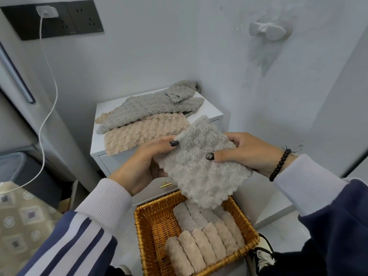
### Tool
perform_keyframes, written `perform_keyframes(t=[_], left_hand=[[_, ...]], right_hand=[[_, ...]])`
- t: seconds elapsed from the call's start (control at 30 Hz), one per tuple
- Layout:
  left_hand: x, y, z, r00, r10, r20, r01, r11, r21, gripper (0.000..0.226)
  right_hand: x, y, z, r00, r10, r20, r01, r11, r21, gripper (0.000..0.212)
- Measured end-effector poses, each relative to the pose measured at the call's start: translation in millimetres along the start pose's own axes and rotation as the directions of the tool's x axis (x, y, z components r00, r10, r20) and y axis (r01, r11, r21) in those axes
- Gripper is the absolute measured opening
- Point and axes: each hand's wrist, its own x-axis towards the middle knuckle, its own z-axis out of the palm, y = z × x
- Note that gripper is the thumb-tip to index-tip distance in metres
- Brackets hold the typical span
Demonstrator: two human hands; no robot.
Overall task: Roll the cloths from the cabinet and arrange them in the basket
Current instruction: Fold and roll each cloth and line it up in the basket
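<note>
Both hands clasp a fluffy grey cloth point(201, 162) in mid-air above a wicker basket point(145, 222): the left hand point(145, 166) curls round its left edge with the thumb pressed on top, while the right hand point(247, 152) pinches the right edge, thumb laid across the pile. The cloth, folded into a long strip, runs with its long axis from the upper left, near the cabinet, down to the lower right, its lower end hanging over the basket's far rim. In the basket lie rolled cloths point(199, 242) packed side by side, their long axes slanting the same way; about five beige rolls can be counted in the near row and at least three greyer ones behind, though the held cloth hides part of that row. On top of the white cabinet point(213, 110) behind lie two more unrolled cloths, a grey cloth on the cabinet point(151, 106) overlapping a beige cloth point(143, 132). A brass handle point(165, 185) shows on the drawer front below the left hand. A beaded bracelet point(278, 164) circles the right wrist. On the wall, a black socket panel point(79, 18) holds a white plug and cable point(47, 108); a white wall hook point(268, 30) is fixed to the right. No writing can be read anywhere.
</note>
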Motion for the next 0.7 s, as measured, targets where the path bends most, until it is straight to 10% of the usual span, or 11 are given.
perform_keyframes(t=[0.13, 0.4, 0.7], left_hand=[[1.5, -5.8, 9.9, 0.971, -0.161, 0.177, 0.134, 0.979, 0.152, 0.065], [6.9, -11.8, 23.2, 0.958, -0.234, 0.164, 0.194, 0.954, 0.230, 0.030], [8.2, -4.9, 18.4, 0.998, -0.057, 0.011, 0.058, 0.970, -0.235, 0.040]], right_hand=[[-5.2, 1.1, -4.3, 0.994, 0.039, 0.099, -0.021, 0.985, -0.173, 0.028], [-2.4, 3.5, -12.6, 0.993, 0.079, 0.085, -0.050, 0.953, -0.300, 0.043], [2.1, -5.6, -7.7, 0.998, 0.057, -0.005, -0.044, 0.833, 0.551, 0.055]])
